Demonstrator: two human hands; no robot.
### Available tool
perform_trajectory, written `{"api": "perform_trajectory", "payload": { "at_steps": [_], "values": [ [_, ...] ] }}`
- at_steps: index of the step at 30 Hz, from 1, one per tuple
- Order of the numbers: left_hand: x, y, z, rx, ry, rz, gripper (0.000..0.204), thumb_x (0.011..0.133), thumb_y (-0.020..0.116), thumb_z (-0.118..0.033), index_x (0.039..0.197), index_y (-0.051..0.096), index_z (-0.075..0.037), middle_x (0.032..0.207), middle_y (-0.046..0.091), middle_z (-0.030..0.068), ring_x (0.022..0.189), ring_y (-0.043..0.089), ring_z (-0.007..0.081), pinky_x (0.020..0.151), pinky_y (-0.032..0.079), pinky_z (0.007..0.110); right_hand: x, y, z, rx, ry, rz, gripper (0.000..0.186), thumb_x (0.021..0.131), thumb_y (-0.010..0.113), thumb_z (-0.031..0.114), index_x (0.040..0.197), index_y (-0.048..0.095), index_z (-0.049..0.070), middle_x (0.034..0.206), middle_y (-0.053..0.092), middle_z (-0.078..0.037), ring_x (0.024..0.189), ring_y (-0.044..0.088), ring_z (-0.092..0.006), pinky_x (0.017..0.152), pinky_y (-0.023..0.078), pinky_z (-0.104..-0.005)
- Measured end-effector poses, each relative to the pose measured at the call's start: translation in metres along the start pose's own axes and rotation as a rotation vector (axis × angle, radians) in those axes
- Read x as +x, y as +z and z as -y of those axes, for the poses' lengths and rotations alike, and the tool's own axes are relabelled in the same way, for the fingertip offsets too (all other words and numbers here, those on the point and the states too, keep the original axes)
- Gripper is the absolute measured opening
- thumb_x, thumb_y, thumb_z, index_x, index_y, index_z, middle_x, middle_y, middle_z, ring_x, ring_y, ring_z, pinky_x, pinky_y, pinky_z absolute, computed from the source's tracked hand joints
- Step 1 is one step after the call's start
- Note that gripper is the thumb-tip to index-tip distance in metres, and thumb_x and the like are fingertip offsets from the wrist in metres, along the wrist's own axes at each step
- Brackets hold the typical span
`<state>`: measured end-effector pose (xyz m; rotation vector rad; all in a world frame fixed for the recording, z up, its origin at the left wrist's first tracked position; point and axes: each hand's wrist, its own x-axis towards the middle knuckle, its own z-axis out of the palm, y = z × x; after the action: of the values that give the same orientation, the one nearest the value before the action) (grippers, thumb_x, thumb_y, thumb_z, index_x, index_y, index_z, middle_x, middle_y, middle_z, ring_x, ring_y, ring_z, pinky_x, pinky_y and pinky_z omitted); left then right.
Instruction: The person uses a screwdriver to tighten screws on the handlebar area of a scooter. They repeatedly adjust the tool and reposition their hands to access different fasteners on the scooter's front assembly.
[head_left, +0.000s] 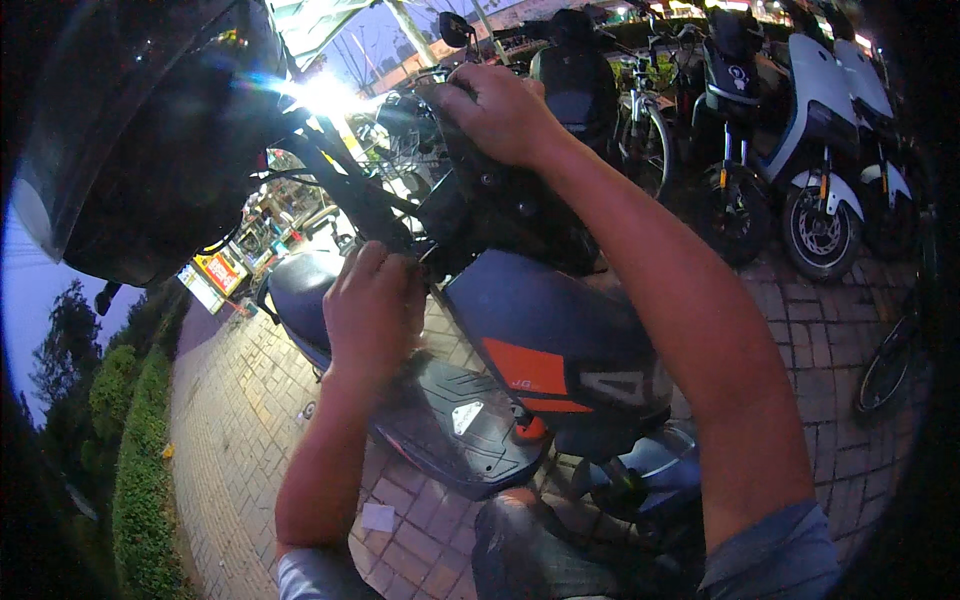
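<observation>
The left hand point(375, 305) is closed up like a loose fist, with its knuckles at the top. It is by the middle of a dark blue scooter with a bright orange patch point(560, 330). I cannot tell if it has hold of anything, as its fingertips are hidden. The right hand point(505, 115) is farther off and bends over the top of the scooter's black front part point(510, 205). It touches it, but the hand hides how tight the hold is.

The scooter stands near, in the middle, with a flat black footboard point(455, 420) and a dark seat point(305, 285) on the left. A strong white light point(325, 95) makes the far parts hard to see. A big, dark, shiny thing point(165, 140) at the far left is cut off. White and black scooters point(815, 85) stand far right.
</observation>
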<state>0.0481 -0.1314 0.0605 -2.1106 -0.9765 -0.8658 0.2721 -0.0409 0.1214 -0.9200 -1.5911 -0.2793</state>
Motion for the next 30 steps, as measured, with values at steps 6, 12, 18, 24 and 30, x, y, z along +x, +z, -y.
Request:
{"api": "perform_trajectory", "payload": {
  "at_steps": [6,12,18,24,30],
  "values": [
    [-0.021,0.015,-0.003,-0.065,-0.061,-0.106,0.010,0.077,0.069,-0.008,0.084,0.063,-0.005,0.083,0.056,0.0113,0.079,0.058,0.0328,0.069,0.047,0.043,-0.003,0.001,0.003,-0.010,-0.010,-0.027,0.046,0.089,0.048,0.046,0.100,0.065,0.005,0.093,0.066,-0.018,0.095,0.062,-0.0378,0.084,0.038,-0.0541],
    [-0.027,0.034,-0.011,0.012,-0.061,-0.242,0.010,0.075,0.071,-0.011,0.076,0.061,-0.009,0.074,0.050,0.0062,0.071,0.056,0.0258,0.055,0.047,0.039,0.000,0.005,-0.002,0.003,-0.001,-0.031,0.046,0.089,0.048,0.046,0.098,0.065,0.004,0.093,0.066,-0.019,0.095,0.061,-0.0379,0.084,0.039,-0.0523],
    [-0.034,0.048,-0.017,-0.035,-0.159,-0.275,0.012,0.074,0.070,-0.005,0.080,0.059,-0.005,0.078,0.054,0.0105,0.074,0.057,0.0322,0.064,0.047,0.041,-0.001,0.002,-0.001,-0.013,-0.005,-0.043,0.045,0.089,0.049,0.043,0.098,0.065,0.003,0.094,0.065,-0.019,0.094,0.061,-0.0381,0.083,0.040,-0.0531],
    [-0.036,0.054,-0.011,-0.060,-0.170,-0.358,0.012,0.074,0.072,-0.010,0.075,0.061,-0.009,0.077,0.054,0.0062,0.073,0.057,0.0266,0.059,0.047,0.039,-0.003,0.001,0.000,-0.059,-0.088,-0.017,0.046,0.089,0.050,0.046,0.100,0.065,0.004,0.095,0.066,-0.017,0.094,0.062,-0.0361,0.084,0.039,-0.0529],
    [-0.036,0.052,-0.012,-0.040,-0.188,-0.318,0.010,0.075,0.071,-0.009,0.076,0.061,-0.008,0.077,0.054,0.0080,0.075,0.057,0.0290,0.061,0.046,0.041,-0.004,0.001,-0.001,-0.072,-0.112,-0.038,0.048,0.089,0.049,0.048,0.102,0.066,0.005,0.096,0.067,-0.016,0.095,0.062,-0.0356,0.084,0.038,-0.0531]
  ]
}}
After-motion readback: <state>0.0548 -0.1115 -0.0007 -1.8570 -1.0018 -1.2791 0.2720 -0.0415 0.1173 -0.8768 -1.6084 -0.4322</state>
